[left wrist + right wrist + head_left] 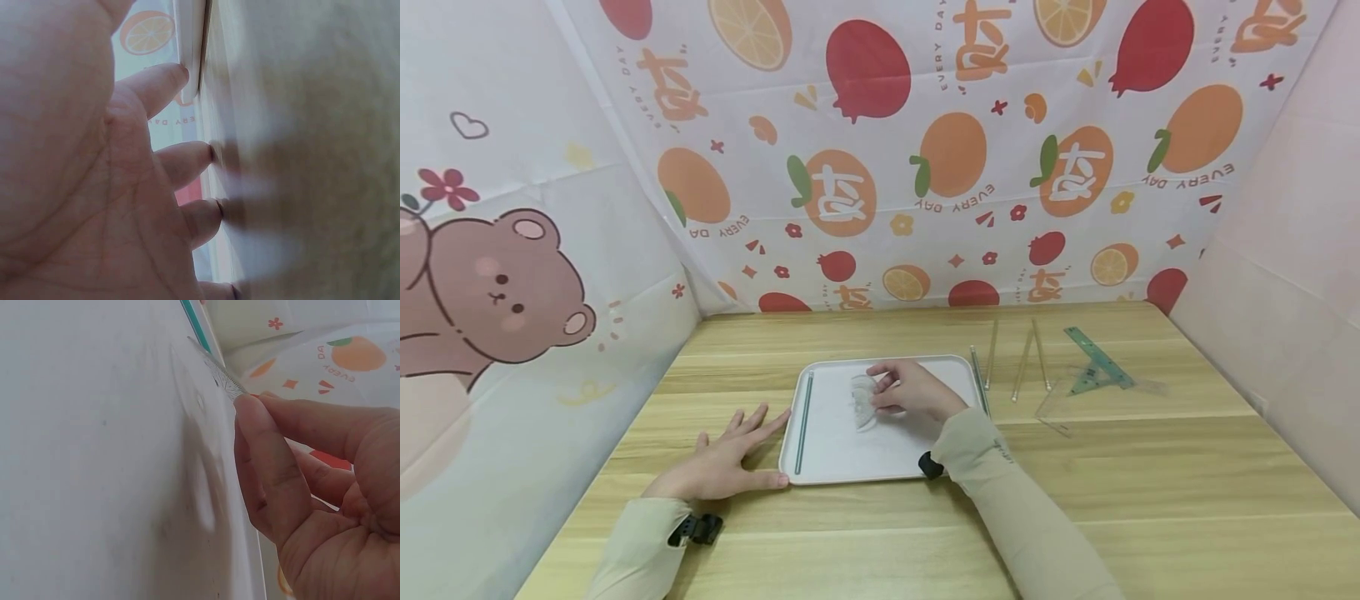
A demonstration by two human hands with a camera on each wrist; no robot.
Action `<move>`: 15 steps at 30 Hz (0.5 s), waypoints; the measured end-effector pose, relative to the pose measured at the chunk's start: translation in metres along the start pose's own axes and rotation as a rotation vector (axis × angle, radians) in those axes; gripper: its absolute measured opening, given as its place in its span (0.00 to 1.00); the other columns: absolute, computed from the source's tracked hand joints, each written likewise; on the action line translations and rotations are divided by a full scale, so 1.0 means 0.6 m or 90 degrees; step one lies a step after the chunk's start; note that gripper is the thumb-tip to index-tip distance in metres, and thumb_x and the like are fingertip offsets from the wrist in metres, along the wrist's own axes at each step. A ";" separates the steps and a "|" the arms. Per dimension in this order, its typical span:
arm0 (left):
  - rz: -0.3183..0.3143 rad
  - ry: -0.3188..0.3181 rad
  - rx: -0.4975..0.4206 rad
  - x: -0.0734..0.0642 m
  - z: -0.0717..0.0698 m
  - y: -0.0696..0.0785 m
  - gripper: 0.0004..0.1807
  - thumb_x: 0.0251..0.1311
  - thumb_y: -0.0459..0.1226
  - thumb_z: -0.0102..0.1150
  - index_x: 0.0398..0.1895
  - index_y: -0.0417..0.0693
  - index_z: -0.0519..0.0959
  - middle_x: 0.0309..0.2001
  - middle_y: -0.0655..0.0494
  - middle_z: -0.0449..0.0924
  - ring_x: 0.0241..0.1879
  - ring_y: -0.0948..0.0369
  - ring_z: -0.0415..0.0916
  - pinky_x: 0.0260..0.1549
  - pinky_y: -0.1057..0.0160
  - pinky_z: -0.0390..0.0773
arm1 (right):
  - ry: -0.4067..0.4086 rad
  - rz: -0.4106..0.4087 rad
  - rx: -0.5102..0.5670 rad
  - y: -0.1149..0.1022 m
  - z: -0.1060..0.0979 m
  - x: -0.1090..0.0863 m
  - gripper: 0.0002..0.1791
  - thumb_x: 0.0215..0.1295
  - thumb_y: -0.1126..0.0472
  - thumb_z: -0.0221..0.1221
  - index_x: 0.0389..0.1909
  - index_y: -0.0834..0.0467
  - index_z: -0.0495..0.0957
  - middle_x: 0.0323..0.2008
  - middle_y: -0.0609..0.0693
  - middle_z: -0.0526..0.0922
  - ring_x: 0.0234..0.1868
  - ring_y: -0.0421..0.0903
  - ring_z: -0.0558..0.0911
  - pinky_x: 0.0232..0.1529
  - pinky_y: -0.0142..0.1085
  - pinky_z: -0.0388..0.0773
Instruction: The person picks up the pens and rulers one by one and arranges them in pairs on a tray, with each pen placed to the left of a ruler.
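While the head view shows the left hand [730, 462] spread, holding nothing, at the edge of the tray [835, 454], the right hand [917, 393] pinches the clear protractor [862, 407] over the tray's middle, seemingly placing or lifting it, which would call for a steady pinch. The left-wrist view cuts off thumb and little finger; in the right-wrist view, fingertips hide the protractor's near end, and whether it touches the tray I cannot tell.

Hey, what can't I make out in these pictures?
Head view: the clear protractor's marks, too small and faint.
Head view: the tray's near right corner, behind the right sleeve.
Left wrist view: the left hand's little finger, cut off by the bottom edge.
Right wrist view: the protractor's gripped part, behind the right hand.
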State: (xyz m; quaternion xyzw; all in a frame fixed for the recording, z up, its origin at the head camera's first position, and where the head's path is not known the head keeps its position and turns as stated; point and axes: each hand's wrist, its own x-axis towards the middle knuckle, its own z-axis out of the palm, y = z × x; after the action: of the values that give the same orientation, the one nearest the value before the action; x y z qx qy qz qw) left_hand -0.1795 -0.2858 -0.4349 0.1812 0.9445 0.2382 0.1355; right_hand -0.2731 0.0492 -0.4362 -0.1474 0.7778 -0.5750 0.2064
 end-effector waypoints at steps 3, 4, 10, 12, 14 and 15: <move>0.000 0.001 0.000 0.001 0.000 0.000 0.57 0.60 0.64 0.72 0.88 0.62 0.56 0.87 0.30 0.40 0.82 0.20 0.31 0.60 0.05 0.31 | 0.000 0.001 0.001 -0.004 0.004 -0.001 0.30 0.67 0.74 0.67 0.71 0.64 0.75 0.40 0.51 0.78 0.34 0.41 0.83 0.39 0.30 0.88; 0.000 0.002 0.001 0.001 0.000 0.000 0.57 0.60 0.64 0.72 0.88 0.62 0.56 0.87 0.30 0.41 0.82 0.20 0.31 0.60 0.05 0.31 | 0.000 0.001 0.001 -0.005 0.006 -0.001 0.30 0.67 0.74 0.67 0.70 0.65 0.76 0.40 0.51 0.79 0.34 0.41 0.83 0.39 0.30 0.88; -0.002 0.002 -0.002 0.002 0.001 -0.001 0.57 0.60 0.64 0.73 0.88 0.63 0.56 0.87 0.31 0.40 0.82 0.21 0.31 0.60 0.06 0.31 | 0.003 -0.009 0.015 -0.011 0.020 0.003 0.30 0.66 0.76 0.67 0.69 0.68 0.76 0.38 0.50 0.79 0.33 0.41 0.83 0.38 0.30 0.88; -0.003 0.000 -0.005 0.002 0.001 -0.002 0.57 0.60 0.64 0.73 0.88 0.64 0.56 0.87 0.31 0.40 0.82 0.21 0.30 0.60 0.06 0.31 | 0.004 -0.009 0.021 -0.010 0.025 0.006 0.30 0.66 0.77 0.67 0.69 0.68 0.76 0.38 0.50 0.79 0.33 0.41 0.83 0.38 0.30 0.88; -0.003 0.000 -0.004 0.002 0.001 -0.002 0.57 0.60 0.64 0.73 0.88 0.64 0.56 0.87 0.32 0.40 0.82 0.22 0.30 0.60 0.06 0.31 | 0.006 -0.008 0.024 -0.009 0.030 0.009 0.29 0.66 0.77 0.68 0.68 0.68 0.76 0.37 0.50 0.79 0.33 0.41 0.82 0.38 0.29 0.88; -0.003 0.000 -0.003 0.002 0.001 -0.002 0.56 0.60 0.64 0.73 0.88 0.64 0.56 0.87 0.31 0.40 0.82 0.21 0.30 0.60 0.06 0.31 | 0.007 -0.008 0.024 -0.008 0.032 0.010 0.29 0.66 0.77 0.68 0.68 0.68 0.76 0.37 0.50 0.79 0.33 0.41 0.82 0.37 0.30 0.88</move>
State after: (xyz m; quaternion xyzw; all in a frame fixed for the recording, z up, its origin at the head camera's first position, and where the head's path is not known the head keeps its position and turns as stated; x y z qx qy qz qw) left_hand -0.1808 -0.2860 -0.4360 0.1789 0.9443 0.2402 0.1366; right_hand -0.2692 0.0290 -0.4373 -0.1454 0.7671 -0.5915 0.2013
